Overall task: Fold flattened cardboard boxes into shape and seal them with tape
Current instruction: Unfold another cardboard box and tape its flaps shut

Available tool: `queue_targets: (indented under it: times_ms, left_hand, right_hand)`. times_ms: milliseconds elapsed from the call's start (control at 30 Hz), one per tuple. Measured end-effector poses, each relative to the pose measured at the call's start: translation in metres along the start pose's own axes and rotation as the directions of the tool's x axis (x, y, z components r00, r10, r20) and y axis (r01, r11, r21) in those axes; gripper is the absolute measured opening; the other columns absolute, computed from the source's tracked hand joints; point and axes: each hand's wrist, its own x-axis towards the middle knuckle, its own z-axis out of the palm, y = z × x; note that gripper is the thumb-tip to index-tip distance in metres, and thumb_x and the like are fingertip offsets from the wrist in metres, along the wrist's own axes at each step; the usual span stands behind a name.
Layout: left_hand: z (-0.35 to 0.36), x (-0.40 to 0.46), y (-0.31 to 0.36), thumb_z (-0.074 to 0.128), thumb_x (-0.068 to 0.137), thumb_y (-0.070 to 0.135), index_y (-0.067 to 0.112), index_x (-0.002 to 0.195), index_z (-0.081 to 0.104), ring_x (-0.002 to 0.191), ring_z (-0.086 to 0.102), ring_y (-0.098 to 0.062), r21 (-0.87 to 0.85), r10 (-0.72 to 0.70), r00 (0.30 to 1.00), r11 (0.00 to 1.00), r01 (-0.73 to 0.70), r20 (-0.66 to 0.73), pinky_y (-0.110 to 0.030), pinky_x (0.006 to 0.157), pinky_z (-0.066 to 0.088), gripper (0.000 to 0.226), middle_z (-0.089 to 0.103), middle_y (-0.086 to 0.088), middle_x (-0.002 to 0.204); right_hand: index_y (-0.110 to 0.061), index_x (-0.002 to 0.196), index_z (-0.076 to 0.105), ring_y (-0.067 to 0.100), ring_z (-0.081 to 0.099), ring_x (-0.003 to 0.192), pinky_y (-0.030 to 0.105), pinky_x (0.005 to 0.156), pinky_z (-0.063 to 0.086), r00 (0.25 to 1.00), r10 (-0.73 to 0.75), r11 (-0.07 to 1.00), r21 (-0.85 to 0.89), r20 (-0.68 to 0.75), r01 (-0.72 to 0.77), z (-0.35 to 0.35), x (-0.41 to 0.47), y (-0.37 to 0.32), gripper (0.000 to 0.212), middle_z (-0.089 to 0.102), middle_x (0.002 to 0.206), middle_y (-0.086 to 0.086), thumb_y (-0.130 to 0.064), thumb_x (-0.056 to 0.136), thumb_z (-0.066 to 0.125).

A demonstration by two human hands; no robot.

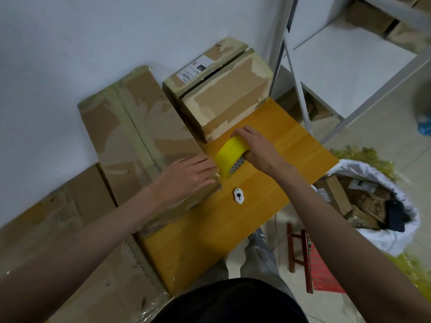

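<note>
One brown cardboard box (186,201) at the yellow wooden bench's (233,229) left edge is mid-seal: flat left hand (189,177) presses its top, right hand (255,150) grips the yellow tape roll (229,157) just beside it. Seam probably unfinished; cutting remains.

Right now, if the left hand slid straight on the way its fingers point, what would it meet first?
The left hand lies flat on a cardboard box, fingers pointing at the yellow tape roll that the right hand grips. It would likely meet the roll first; the fingertips look almost against it already.
</note>
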Motion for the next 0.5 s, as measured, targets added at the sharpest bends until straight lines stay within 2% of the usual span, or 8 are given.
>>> queue_targets:
  times_ms: [100,167,233,300,367,400,467,500]
  left_hand:
    - [-0.003,-0.001,0.002,0.060,0.100,0.029,0.013,0.117,0.067,0.109,0.060,-0.017,0.028,0.030,0.999,0.999,-0.029,-0.015,-0.032,0.087,0.056,0.024,0.064,-0.003,0.117]
    - [-0.006,0.000,0.003,0.065,0.096,0.029,0.013,0.112,0.070,0.105,0.064,-0.018,0.026,0.015,1.000,1.000,-0.015,0.004,-0.033,0.084,0.058,0.023,0.068,-0.003,0.113]
    - [-0.012,0.006,0.005,0.058,0.100,0.034,0.014,0.107,0.073,0.099,0.066,-0.017,-0.004,-0.010,0.999,1.000,0.011,0.045,-0.032,0.082,0.057,0.026,0.069,-0.001,0.106]
    - [-0.019,0.017,0.008,0.041,0.103,0.044,0.017,0.103,0.074,0.098,0.064,-0.015,-0.017,-0.085,0.985,0.996,0.089,0.152,-0.031,0.085,0.054,0.043,0.070,0.002,0.103]
    - [-0.024,0.028,0.014,0.030,0.103,0.055,0.019,0.103,0.075,0.102,0.060,-0.011,-0.007,-0.209,0.945,0.976,0.218,0.252,-0.030,0.089,0.052,0.058,0.070,0.005,0.103]
    - [-0.027,0.032,0.017,0.027,0.102,0.060,0.020,0.102,0.076,0.100,0.060,-0.010,-0.047,-0.305,0.919,0.944,0.326,0.249,-0.031,0.089,0.052,0.063,0.071,0.005,0.102]
    - [-0.030,0.040,0.023,0.031,0.097,0.065,0.018,0.105,0.075,0.091,0.062,-0.010,-0.239,-0.565,0.811,0.776,0.584,0.151,-0.034,0.084,0.054,0.065,0.071,0.004,0.099]
    - [-0.032,0.044,0.026,0.038,0.095,0.066,0.018,0.109,0.075,0.088,0.063,-0.009,-0.346,-0.688,0.720,0.655,0.671,0.092,-0.035,0.082,0.055,0.062,0.071,0.005,0.099]
  right_hand:
    - [-0.023,0.126,0.047,0.030,0.048,0.102,0.053,0.067,0.044,0.999,0.025,1.000,0.000,0.040,-0.025,-0.008,0.007,0.003,0.059,0.046,0.127,0.006,0.009,0.079,0.061]
    - [-0.019,0.126,0.048,0.035,0.048,0.103,0.054,0.069,0.044,0.998,0.048,0.999,-0.016,0.037,-0.048,-0.018,0.012,0.007,0.056,0.047,0.127,0.009,0.010,0.080,0.060]
    - [-0.018,0.124,0.049,0.037,0.048,0.098,0.052,0.066,0.042,0.998,0.056,0.998,-0.041,0.031,-0.055,-0.027,0.018,0.007,0.054,0.046,0.121,0.010,0.010,0.080,0.060]
    - [-0.016,0.122,0.049,0.037,0.048,0.095,0.053,0.067,0.041,0.997,0.073,0.997,-0.023,0.011,-0.073,-0.035,0.020,0.003,0.053,0.046,0.119,0.011,0.009,0.079,0.065]
    - [-0.015,0.118,0.049,0.035,0.048,0.095,0.048,0.064,0.040,0.996,0.086,0.996,0.025,-0.033,-0.085,-0.040,0.016,-0.002,0.052,0.046,0.117,0.011,0.003,0.076,0.073]
    - [-0.014,0.115,0.050,0.032,0.049,0.095,0.043,0.063,0.039,0.995,0.088,0.995,0.050,-0.056,-0.085,-0.041,0.012,-0.004,0.051,0.047,0.116,0.011,0.000,0.074,0.077]
    - [-0.012,0.111,0.049,0.025,0.048,0.094,0.036,0.062,0.036,0.991,0.095,0.992,0.089,-0.096,-0.086,-0.043,-0.002,-0.007,0.053,0.050,0.114,0.010,-0.008,0.071,0.084]
    - [-0.014,0.108,0.048,0.022,0.047,0.092,0.035,0.061,0.035,0.988,0.102,0.991,0.104,-0.113,-0.090,-0.044,-0.009,-0.009,0.053,0.050,0.113,0.009,-0.010,0.070,0.085]
